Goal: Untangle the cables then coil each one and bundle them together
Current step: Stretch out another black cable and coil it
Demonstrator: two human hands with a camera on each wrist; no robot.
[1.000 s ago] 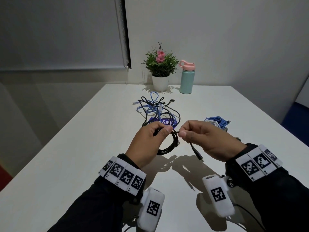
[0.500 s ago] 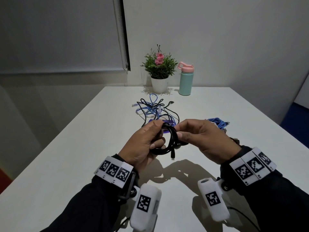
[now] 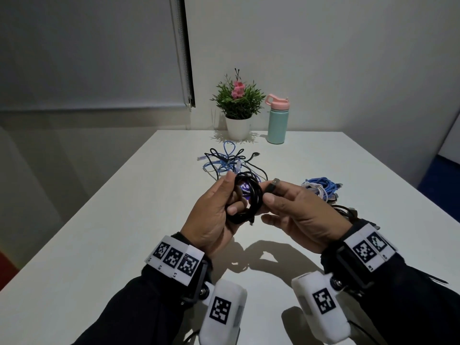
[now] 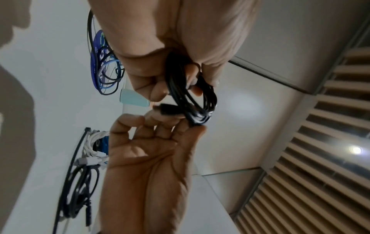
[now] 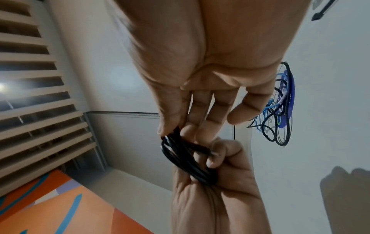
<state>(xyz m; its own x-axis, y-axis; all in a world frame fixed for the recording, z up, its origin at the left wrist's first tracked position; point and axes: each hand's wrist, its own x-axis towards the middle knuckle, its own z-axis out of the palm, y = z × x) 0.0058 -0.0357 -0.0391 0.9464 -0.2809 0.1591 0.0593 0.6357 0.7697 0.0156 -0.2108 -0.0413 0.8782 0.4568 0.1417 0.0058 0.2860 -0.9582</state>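
Note:
A black cable is wound into a small coil and held above the white table. My left hand grips the coil's left side, fingers curled through it. My right hand pinches the cable's plug end against the coil's right side; the same pinch shows in the right wrist view. A tangle of black and blue cables lies on the table behind the hands. Coiled blue and white cables lie to the right, with a black coil half hidden by my right wrist.
A potted plant and a teal bottle with a pink lid stand at the table's far edge by the wall. A purple disc lies under the tangle. The table's left edge drops to the floor.
The hands have risen and come together. The right hand has brought the dangling end up to the coil, and the plug now points up at the coil's right side.

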